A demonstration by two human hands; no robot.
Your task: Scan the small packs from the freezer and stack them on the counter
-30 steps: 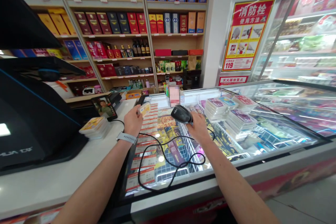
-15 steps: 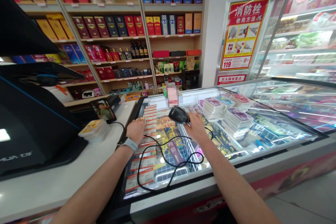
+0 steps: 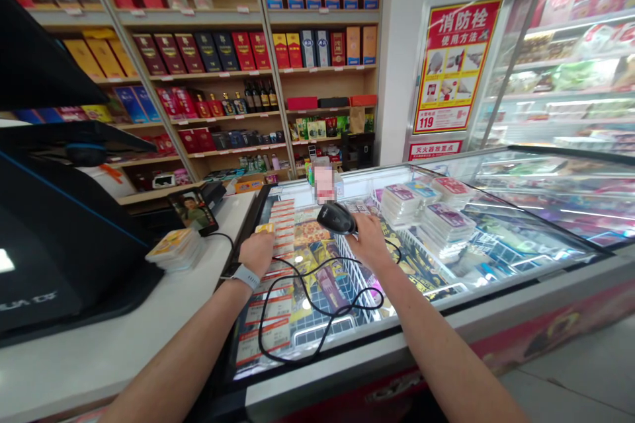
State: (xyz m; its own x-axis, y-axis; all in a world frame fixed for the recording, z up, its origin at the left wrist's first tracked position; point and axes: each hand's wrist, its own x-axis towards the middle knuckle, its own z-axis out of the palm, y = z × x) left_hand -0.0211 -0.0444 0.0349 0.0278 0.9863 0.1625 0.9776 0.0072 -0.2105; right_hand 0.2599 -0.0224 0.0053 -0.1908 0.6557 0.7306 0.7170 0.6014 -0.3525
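My right hand [image 3: 371, 238] is wrapped round the handle of a black barcode scanner [image 3: 336, 218], held over the glass-topped freezer [image 3: 302, 370] with its head towards the left. A black cable [image 3: 317, 353] lies in loops across the glass. My left hand [image 3: 256, 252], with a watch on the wrist, is closed at the freezer's left edge beside a strip of price tags [image 3: 284, 217]. A small yellow item [image 3: 265, 228] shows past its fingers; most of it is hidden by the hand.
On the white counter [image 3: 163, 317] stand a stack of yellow-labelled packs [image 3: 173, 248], a phone [image 3: 194, 210] and a black checkout terminal [image 3: 54, 238]. Several stacks of clear packs [image 3: 446, 228] sit on the freezer's right part. Shelves of boxed bottles [image 3: 223, 53] line the back wall.
My left hand has tilted slightly, and more of the yellow item now shows beyond its fingers. The scanner stays in my right hand almost unmoved.
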